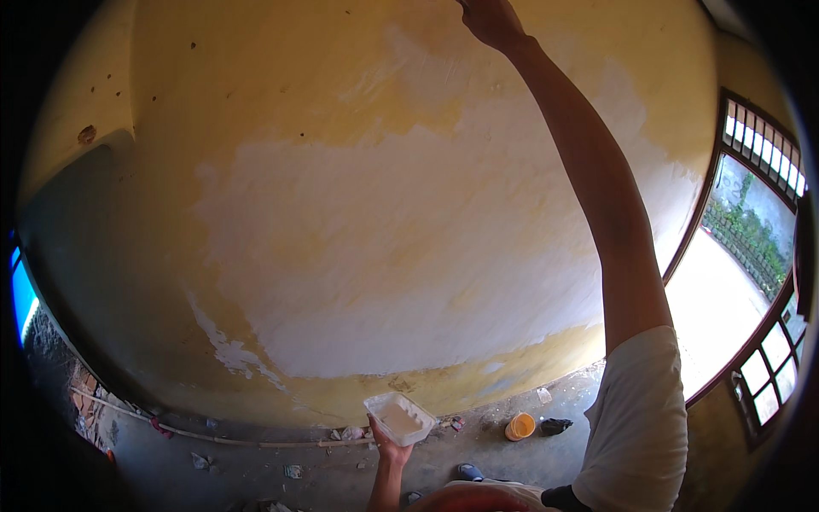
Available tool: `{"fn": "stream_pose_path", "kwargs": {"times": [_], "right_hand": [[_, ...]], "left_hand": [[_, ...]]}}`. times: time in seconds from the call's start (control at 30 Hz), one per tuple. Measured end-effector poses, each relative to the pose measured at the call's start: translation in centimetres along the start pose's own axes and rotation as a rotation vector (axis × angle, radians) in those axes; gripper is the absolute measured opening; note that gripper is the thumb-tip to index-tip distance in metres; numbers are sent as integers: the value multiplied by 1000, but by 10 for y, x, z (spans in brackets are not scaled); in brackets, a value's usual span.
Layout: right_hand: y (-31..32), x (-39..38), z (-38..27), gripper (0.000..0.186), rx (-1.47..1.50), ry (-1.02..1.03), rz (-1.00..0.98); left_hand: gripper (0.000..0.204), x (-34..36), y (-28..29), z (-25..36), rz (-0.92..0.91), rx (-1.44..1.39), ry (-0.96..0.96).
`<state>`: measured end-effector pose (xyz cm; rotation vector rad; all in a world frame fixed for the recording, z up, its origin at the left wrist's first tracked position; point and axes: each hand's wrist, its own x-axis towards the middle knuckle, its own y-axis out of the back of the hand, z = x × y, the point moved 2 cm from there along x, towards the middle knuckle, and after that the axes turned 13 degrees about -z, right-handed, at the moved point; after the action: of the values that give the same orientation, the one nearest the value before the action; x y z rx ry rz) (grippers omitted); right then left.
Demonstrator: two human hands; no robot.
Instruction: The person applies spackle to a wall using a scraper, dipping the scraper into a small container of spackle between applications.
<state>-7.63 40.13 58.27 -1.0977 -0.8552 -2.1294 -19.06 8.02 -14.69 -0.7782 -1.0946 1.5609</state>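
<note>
My left hand (392, 447) grips a white rectangular plastic tub (373, 408) from below and the side, low in front of my body. Pale paste (399, 419) lies inside the tub and is smeared on its walls. Stretched high up, my right hand (495, 24) is against or close to the yellow wall (247, 77); its fingers are mostly cut off by the top edge, so what it holds cannot be seen. A broad uneven white coat (409, 247) covers the wall's middle, with yellow showing through around it.
An orange-yellow bucket (519, 427) stands on the floor beside a black bag (556, 427). A long pole (256, 444) lies along the wall's foot among scraps of litter. Bricks (84, 388) are at the far left. An open doorway (725, 273) is on the right.
</note>
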Motion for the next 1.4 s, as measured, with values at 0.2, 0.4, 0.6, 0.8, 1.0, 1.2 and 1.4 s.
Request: {"fn": "stream_pose_path", "kwargs": {"times": [0.2,0.4,0.6,0.8,1.0,1.2,1.4], "right_hand": [[-62,-89,-28,49,-125,-224,-356],[-119,-286,-128,58,20,-51,-534],[-99,-397,-245,32,668,-457,-614],[-47,-514,-338,17,1439,-1218,-411],[-6,-517,-362,20,1262,-1183,-701],[10,-534,-356,16,1168,-1041,-773],[26,-572,-364,14,1327,-1087,-874]], "left_hand": [[72,23,14,-30,-15,-31,36],[73,31,-15,-32,-42,-7,21],[79,28,-24,-16,61,88,-62],[79,31,-37,-22,21,143,-38],[90,27,-58,-34,84,81,29],[84,31,-56,-78,126,127,121],[77,33,-66,-128,61,97,91]]}}
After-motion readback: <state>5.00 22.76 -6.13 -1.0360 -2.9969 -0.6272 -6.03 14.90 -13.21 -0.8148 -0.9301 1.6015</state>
